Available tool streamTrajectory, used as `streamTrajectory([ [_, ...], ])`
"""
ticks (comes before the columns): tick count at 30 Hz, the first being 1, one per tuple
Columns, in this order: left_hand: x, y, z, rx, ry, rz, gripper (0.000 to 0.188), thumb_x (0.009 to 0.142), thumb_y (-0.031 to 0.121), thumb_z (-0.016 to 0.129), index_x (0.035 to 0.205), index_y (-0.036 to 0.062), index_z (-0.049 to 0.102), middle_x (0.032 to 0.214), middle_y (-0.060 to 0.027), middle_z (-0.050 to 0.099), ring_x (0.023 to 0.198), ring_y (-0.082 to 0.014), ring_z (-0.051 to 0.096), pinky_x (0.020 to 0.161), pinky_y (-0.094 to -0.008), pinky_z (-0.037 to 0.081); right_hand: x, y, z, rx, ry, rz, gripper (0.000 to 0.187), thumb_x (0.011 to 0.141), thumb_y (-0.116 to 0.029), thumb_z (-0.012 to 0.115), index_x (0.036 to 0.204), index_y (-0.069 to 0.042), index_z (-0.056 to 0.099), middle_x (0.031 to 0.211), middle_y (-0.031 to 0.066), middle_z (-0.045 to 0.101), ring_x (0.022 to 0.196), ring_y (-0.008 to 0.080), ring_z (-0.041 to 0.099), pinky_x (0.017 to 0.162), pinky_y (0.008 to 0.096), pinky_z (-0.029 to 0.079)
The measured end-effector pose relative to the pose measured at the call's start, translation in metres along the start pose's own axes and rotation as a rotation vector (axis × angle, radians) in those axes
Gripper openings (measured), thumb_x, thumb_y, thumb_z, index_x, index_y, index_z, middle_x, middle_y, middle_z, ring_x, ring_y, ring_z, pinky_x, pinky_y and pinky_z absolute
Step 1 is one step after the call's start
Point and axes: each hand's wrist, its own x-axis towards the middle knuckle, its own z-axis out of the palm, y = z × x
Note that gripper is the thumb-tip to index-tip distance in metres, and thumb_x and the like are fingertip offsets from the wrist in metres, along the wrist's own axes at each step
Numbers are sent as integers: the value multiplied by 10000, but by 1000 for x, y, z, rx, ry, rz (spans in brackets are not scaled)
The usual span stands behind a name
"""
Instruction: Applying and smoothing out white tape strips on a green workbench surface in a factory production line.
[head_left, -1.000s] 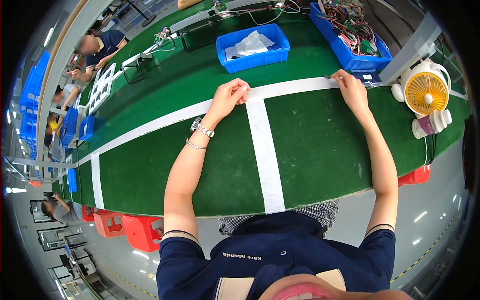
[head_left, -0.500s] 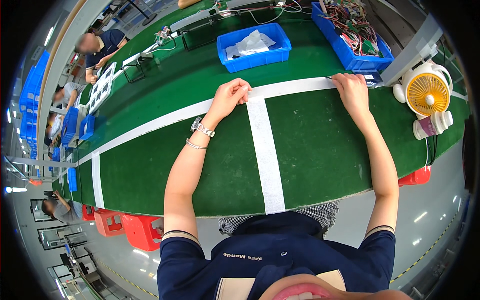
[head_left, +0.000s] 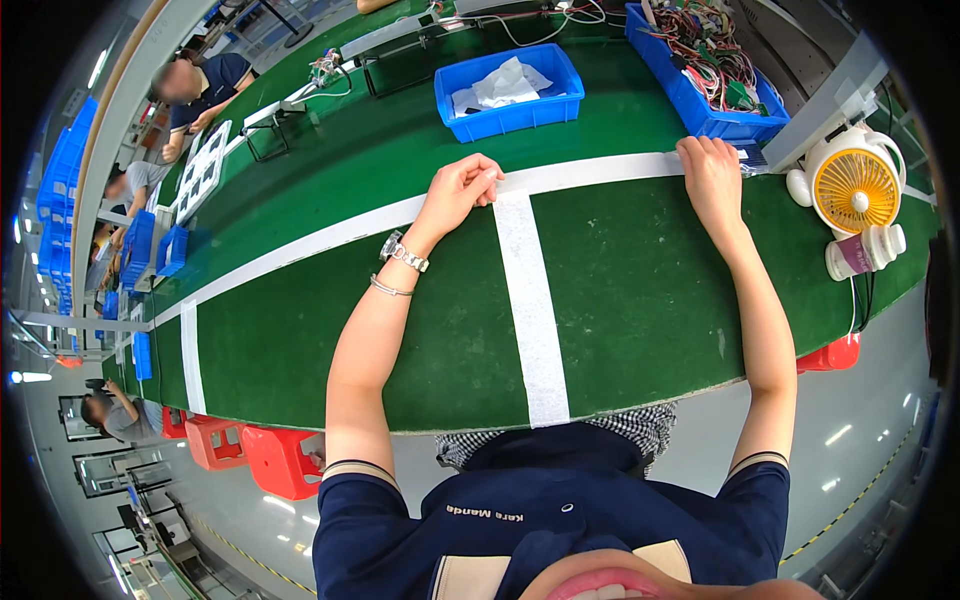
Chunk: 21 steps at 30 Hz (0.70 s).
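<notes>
My left hand (head_left: 465,190) rests at the white tape strip (head_left: 570,175) that crosses the green table, near where a second strip joins it. Its fingers are curled in and thumb and forefinger come together; nothing shows in them. My right hand (head_left: 712,180) lies farther right, at the right part of the same strip. Its fingers are bent down and held together, and whatever may be under the fingertips is hidden. Just beside it, by the white post, lies a flat dark packet (head_left: 752,156) with a pale label.
Beyond my hands stands a blue bin (head_left: 510,120) with crumpled white paper. A blue crate (head_left: 735,125) of tangled wires and circuit boards is at back right. At right are a white fan (head_left: 855,185) with yellow blades and a white bottle (head_left: 865,250). Co-workers sit along the left.
My right hand has shifted slightly right and up, toward the crate and packet. A small dark thing at its fingertips before no longer shows. My left hand stays put.
</notes>
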Motion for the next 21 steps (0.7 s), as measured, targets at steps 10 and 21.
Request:
streamTrajectory([
  [10, -1, 4, 1, 7, 9, -3, 228, 1043, 244, 552, 991, 46, 653, 744, 25, 617, 664, -40, 533, 615, -193, 430, 1, -10, 3, 336, -15, 94, 117, 928, -126, 648, 891, -35, 585, 763, 99, 636, 762, 305, 607, 830, 423, 447],
  [21, -1, 5, 2, 17, 18, -9, 227, 1045, 240, 548, 988, 45, 650, 737, 25, 614, 663, -41, 527, 613, -194, 423, 1, -3, 16, 350, -45, 153, 171, 985, -176, 603, 925, -23, 555, 721, 125, 668, 744, 315, 662, 839, 433, 462],
])
